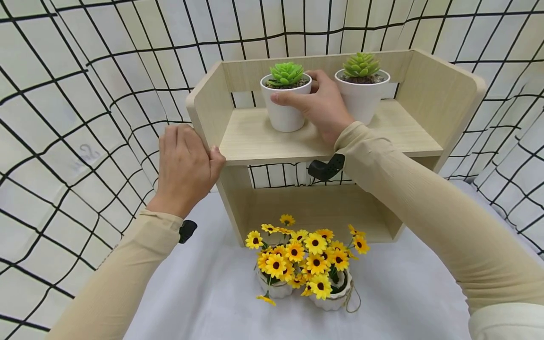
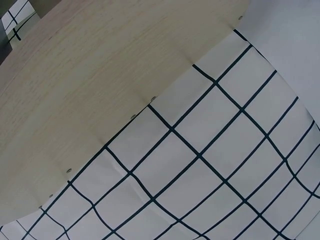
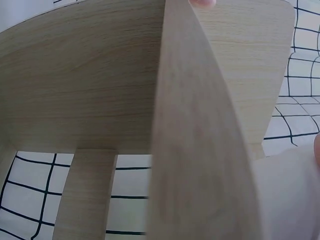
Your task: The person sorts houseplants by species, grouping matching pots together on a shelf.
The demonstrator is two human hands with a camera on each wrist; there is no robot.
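White pot with green succulent (image 1: 284,115): being gripped in the right hand (image 1: 320,101), with thumb across its front and the other fingers around its right side. Appearing nearly upright at the left part of the upper board (image 1: 248,137); not showing clearly any contact of its base with this board. With the left hand (image 1: 184,163), grasping the left side panel (image 1: 208,106) of the wooden shelf (image 1: 446,89), with thumb at the front edge and fingers on the outer face. Standing on the same board, just to the right of the right hand: second pot with succulent (image 1: 361,101), more yellowish green. Standing below on the white-covered table (image 1: 395,293), in front of the lower compartment (image 1: 318,208): two whitish pots (image 1: 333,302) with yellow flowers (image 1: 293,252), close beside each other. Covering both forearms: beige sleeves (image 1: 403,189). Rising behind and at the sides: black grid (image 2: 172,129) before pale backing.
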